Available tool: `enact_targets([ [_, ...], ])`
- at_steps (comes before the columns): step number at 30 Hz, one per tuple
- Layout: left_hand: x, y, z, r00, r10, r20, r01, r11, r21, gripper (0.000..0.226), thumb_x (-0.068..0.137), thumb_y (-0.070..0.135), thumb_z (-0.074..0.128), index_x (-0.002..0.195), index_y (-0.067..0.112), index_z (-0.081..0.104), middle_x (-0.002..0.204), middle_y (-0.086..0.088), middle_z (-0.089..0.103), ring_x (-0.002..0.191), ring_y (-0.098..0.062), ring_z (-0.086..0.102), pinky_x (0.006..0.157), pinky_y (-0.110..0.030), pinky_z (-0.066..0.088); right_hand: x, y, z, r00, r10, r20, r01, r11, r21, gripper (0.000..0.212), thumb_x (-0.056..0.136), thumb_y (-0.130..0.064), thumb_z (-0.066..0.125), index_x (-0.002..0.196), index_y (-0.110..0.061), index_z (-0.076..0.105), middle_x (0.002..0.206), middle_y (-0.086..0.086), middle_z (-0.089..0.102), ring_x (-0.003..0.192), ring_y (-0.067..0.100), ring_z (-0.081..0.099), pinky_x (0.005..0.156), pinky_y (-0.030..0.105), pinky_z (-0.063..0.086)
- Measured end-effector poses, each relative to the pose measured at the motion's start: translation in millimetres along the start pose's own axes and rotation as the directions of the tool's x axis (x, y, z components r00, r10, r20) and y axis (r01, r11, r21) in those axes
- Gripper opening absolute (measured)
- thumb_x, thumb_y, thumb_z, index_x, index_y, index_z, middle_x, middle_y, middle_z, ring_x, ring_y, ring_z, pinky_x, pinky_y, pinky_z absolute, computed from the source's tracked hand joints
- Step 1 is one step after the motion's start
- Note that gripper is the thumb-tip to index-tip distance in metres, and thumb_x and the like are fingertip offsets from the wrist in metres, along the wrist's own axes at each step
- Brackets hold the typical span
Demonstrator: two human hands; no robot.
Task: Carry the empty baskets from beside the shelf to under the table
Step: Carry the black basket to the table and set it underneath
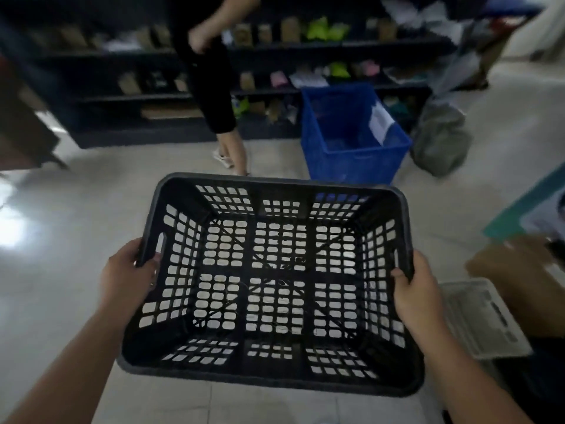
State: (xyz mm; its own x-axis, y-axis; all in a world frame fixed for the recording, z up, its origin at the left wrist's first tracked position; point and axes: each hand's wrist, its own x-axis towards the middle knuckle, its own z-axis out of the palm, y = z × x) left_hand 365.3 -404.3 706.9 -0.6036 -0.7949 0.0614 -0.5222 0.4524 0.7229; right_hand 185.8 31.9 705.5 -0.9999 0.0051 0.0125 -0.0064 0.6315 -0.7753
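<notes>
I hold an empty black plastic basket with a lattice of holes, level in front of me above the pale tiled floor. My left hand grips its left rim by the handle slot, thumb inside. My right hand grips the right rim the same way. A blue plastic basket stands on the floor ahead, in front of the dark shelf, with a sheet of paper against its inner right wall.
A person in black stands ahead by the shelf. A grey-green bag lies right of the blue basket. At the right are a cardboard box, a clear plastic tray and a teal-edged surface. Dark furniture stands left.
</notes>
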Motion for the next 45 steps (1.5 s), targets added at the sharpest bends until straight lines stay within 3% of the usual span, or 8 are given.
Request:
enact_targets([
  [4, -19.6, -61.4, -134.0, 0.968, -0.104, -0.229, 0.096, 0.994, -0.044, 0.033, 0.087, 0.021, 0.069, 0.114, 0.039, 0.063, 0.067, 0.019, 0.068, 0.047, -0.009, 0.063, 0.049, -0.026, 0.044, -31.4, -108.3, 64.7, 0.97, -0.204, 0.13, 0.198, 0.978, 0.059, 0.034, 0.097, -0.009, 0.051, 0.13, -0.019, 0.053, 0.092, -0.013, 0.058, 0.069, -0.004, 0.047, 0.059, 0.016, 0.034],
  [9, -60.5, -151.3, -282.7, 0.887, -0.175, -0.427, 0.152, 0.985, -0.087, 0.024, 0.087, 0.013, 0.069, 0.106, 0.027, 0.068, 0.06, 0.02, 0.066, 0.046, 0.003, 0.059, 0.038, -0.012, 0.04, -109.5, -237.3, 161.3, 0.865, -0.404, 0.296, 0.373, 0.914, 0.158, 0.035, 0.097, -0.01, 0.049, 0.13, -0.022, 0.052, 0.105, -0.009, 0.057, 0.093, 0.013, 0.052, 0.078, 0.028, 0.037],
  [11, -80.5, -187.5, -336.8, 0.835, -0.22, -0.504, 0.207, 0.975, -0.083, 0.025, 0.087, 0.011, 0.069, 0.102, 0.031, 0.068, 0.061, 0.021, 0.065, 0.049, 0.007, 0.059, 0.038, -0.009, 0.039, -146.9, -279.6, 202.9, 0.819, -0.471, 0.329, 0.434, 0.882, 0.182, 0.036, 0.097, -0.01, 0.05, 0.13, -0.022, 0.053, 0.101, -0.01, 0.056, 0.092, 0.013, 0.051, 0.071, 0.027, 0.037],
  [15, -124.3, -264.0, -428.1, 0.714, -0.352, -0.605, 0.333, 0.931, -0.15, 0.014, 0.084, 0.022, 0.065, 0.089, 0.035, 0.065, 0.056, 0.003, 0.064, 0.04, -0.014, 0.056, 0.047, -0.038, 0.052, -218.8, -352.1, 286.2, 0.71, -0.56, 0.427, 0.498, 0.828, 0.259, 0.035, 0.096, -0.009, 0.051, 0.129, -0.02, 0.054, 0.104, -0.01, 0.056, 0.092, 0.01, 0.049, 0.075, 0.028, 0.038],
  [20, -173.3, -339.4, -499.4, 0.537, -0.419, -0.732, 0.439, 0.88, -0.182, 0.019, 0.084, 0.02, 0.068, 0.098, 0.032, 0.066, 0.057, 0.009, 0.063, 0.042, -0.01, 0.057, 0.044, -0.025, 0.041, -298.2, -426.6, 395.2, 0.541, -0.636, 0.55, 0.545, 0.764, 0.346, 0.037, 0.095, -0.011, 0.05, 0.129, -0.025, 0.053, 0.089, -0.025, 0.054, 0.075, -0.005, 0.05, 0.063, 0.014, 0.033],
  [35, -248.6, -495.3, -607.6, -0.097, -0.595, -0.798, 0.653, 0.567, -0.502, 0.024, 0.086, 0.012, 0.069, 0.109, 0.019, 0.072, 0.07, 0.009, 0.065, 0.058, -0.006, 0.059, 0.051, -0.024, 0.04, -543.6, -616.1, 678.3, -0.09, -0.649, 0.756, 0.597, 0.572, 0.562, 0.034, 0.095, -0.007, 0.048, 0.126, -0.017, 0.054, 0.097, -0.005, 0.06, 0.089, 0.019, 0.056, 0.076, 0.032, 0.042],
  [41, -266.6, -606.9, -635.9, -0.198, -0.648, -0.735, 0.64, 0.483, -0.598, 0.026, 0.087, 0.013, 0.067, 0.106, 0.031, 0.069, 0.066, 0.006, 0.067, 0.048, -0.008, 0.061, 0.045, -0.022, 0.041, -650.5, -637.7, 775.2, -0.185, -0.603, 0.776, 0.637, 0.527, 0.562, 0.031, 0.094, -0.007, 0.048, 0.122, -0.02, 0.054, 0.094, -0.008, 0.06, 0.088, 0.018, 0.055, 0.077, 0.034, 0.041],
  [45, -267.9, -706.2, -665.1, -0.21, -0.724, -0.656, 0.613, 0.425, -0.666, 0.017, 0.089, 0.012, 0.067, 0.101, 0.023, 0.068, 0.079, -0.01, 0.072, 0.065, -0.03, 0.067, 0.061, -0.043, 0.057, -724.7, -635.5, 844.0, -0.185, -0.552, 0.813, 0.659, 0.544, 0.52, 0.031, 0.094, -0.009, 0.047, 0.122, -0.022, 0.052, 0.089, -0.012, 0.058, 0.087, 0.021, 0.057, 0.074, 0.035, 0.042],
])
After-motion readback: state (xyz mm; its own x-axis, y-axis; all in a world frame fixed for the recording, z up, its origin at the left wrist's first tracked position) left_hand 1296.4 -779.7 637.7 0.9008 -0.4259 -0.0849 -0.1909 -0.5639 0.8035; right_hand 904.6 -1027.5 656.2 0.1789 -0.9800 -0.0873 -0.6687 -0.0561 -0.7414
